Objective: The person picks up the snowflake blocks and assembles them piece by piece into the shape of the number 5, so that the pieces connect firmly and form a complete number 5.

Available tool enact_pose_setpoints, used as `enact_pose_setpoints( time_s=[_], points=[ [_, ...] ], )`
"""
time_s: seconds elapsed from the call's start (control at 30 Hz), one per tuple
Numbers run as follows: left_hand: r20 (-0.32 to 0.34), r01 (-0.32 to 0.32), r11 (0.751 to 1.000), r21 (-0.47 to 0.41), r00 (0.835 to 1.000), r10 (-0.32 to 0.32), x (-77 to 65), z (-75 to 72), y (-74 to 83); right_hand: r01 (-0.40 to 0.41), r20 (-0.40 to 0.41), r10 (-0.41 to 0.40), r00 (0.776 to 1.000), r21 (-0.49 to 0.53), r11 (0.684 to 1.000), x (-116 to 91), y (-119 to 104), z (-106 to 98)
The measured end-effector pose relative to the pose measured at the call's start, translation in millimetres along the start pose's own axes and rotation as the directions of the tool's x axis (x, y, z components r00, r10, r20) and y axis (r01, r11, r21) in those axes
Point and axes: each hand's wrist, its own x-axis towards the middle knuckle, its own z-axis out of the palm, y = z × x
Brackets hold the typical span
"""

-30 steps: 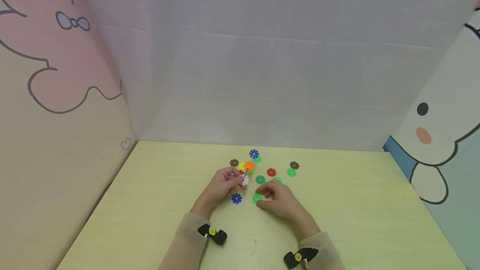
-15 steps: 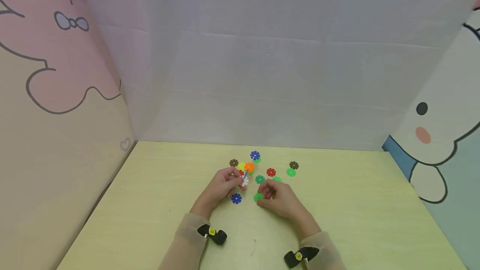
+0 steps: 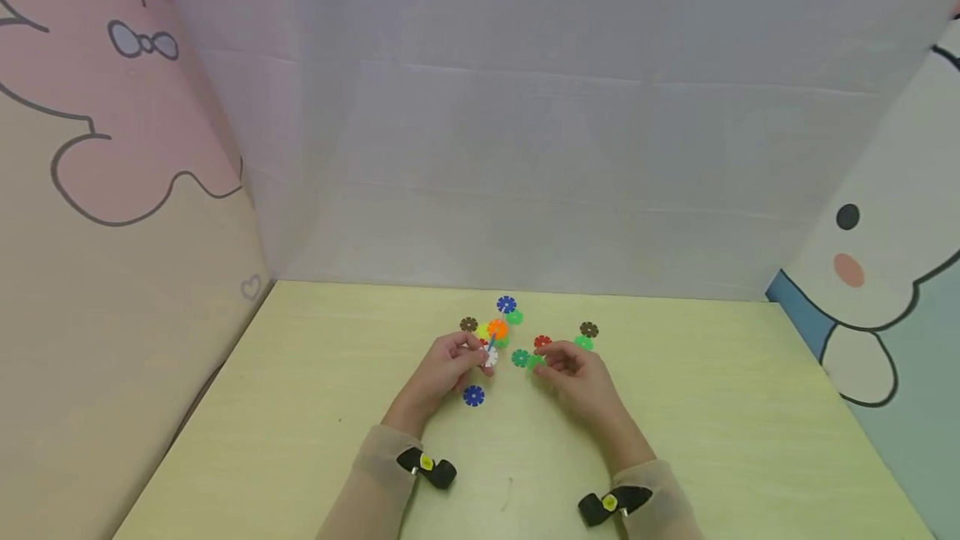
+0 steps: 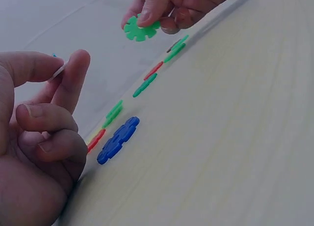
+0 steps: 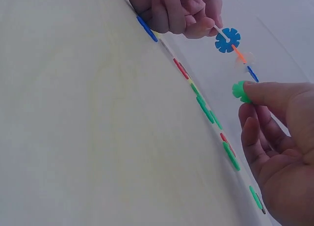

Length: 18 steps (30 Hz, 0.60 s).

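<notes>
My left hand [image 3: 453, 363] pinches a white notched disc [image 3: 490, 357] between thumb and finger. Joined to it in a chain are a light blue notched disc [image 5: 227, 40], an orange one [image 3: 497, 329], a translucent one [image 5: 244, 61] and a dark blue one [image 3: 506, 304] at the far end. The chain is held up off the table. To its right, my right hand [image 3: 581, 373] pinches a bright green notched disc [image 4: 141, 28] by its edge, above the table. In the right wrist view this green disc sits close to the chain's dark blue end, with a gap between.
On the pale wooden table [image 3: 337, 473] lie several loose notched discs. A dark blue one [image 3: 473, 396] is nearest me; brown [image 3: 468, 324], teal green [image 3: 521, 358], red [image 3: 542, 342] and another brown [image 3: 589, 329] lie farther back. A white cloth [image 3: 480, 190] hangs behind the table.
My right hand has raised the bright green disc off the table and carried it away from me and slightly right. My left hand with the chain stays nearly still.
</notes>
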Motion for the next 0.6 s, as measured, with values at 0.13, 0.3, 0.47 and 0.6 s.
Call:
enact_pose_setpoints(
  time_s=[0.13, 0.3, 0.47, 0.6],
  points=[
    [-0.014, 0.005, 0.999, -0.038, 1.000, -0.006, 1.6, 5.0, -0.7, 0.020, -0.011, -0.020, 1.000, 0.041, 0.999, 0.8, -1.6, -2.6],
    [0.005, 0.024, 0.994, -0.110, 1.000, -0.023, 2.0, 11.6, 0.5, 0.018, 0.000, -0.018, 1.000, 0.088, 0.996, -0.3, -3.4, -1.8],
    [0.019, 0.047, 0.988, -0.144, 0.999, -0.045, 3.1, 15.7, -0.2, 0.014, 0.008, -0.015, 1.000, 0.130, 0.991, -0.7, -3.0, 1.3],
    [0.004, 0.058, 0.989, -0.137, 0.998, -0.058, 3.4, 17.1, -1.2, 0.012, 0.010, -0.014, 1.000, 0.145, 0.989, -0.5, -2.3, 5.6]
  ],
)
